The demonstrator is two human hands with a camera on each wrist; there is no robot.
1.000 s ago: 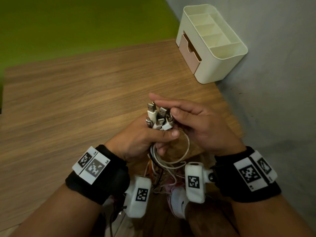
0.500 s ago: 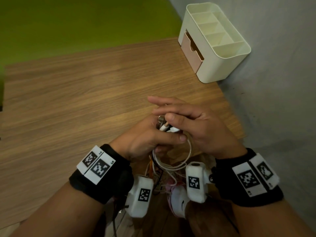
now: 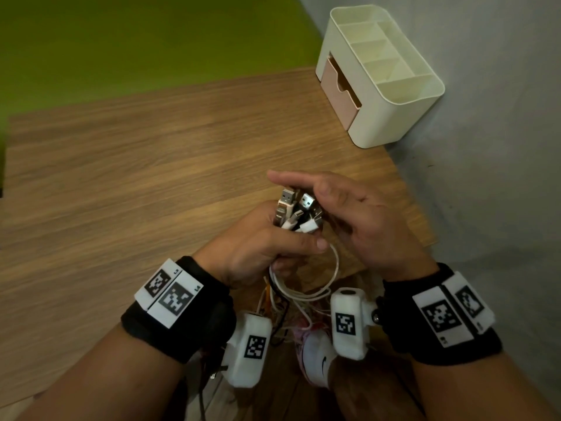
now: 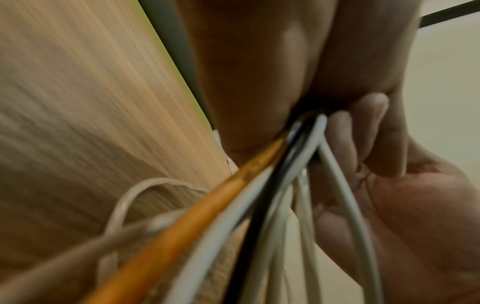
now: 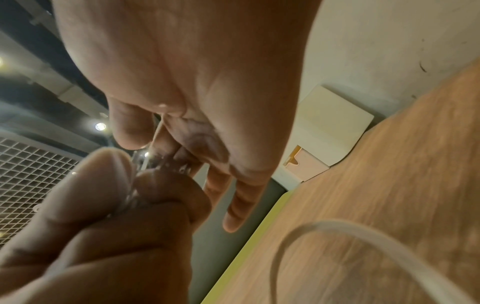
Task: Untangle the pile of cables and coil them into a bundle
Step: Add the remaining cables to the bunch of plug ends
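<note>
Organizer [image 3: 394, 117] sits upper right on tabletop [image 3: 151, 177]; left hand [image 3: 258, 247] grips cables [image 3: 296, 212] at centre, right hand [image 3: 364, 220] spread loosely beside the plugs; lower loops hidden behind wrist cameras

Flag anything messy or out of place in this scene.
The cables below the left hand still hang in a loose tangle off the table edge. The organizer drawer sits partly open.
</note>
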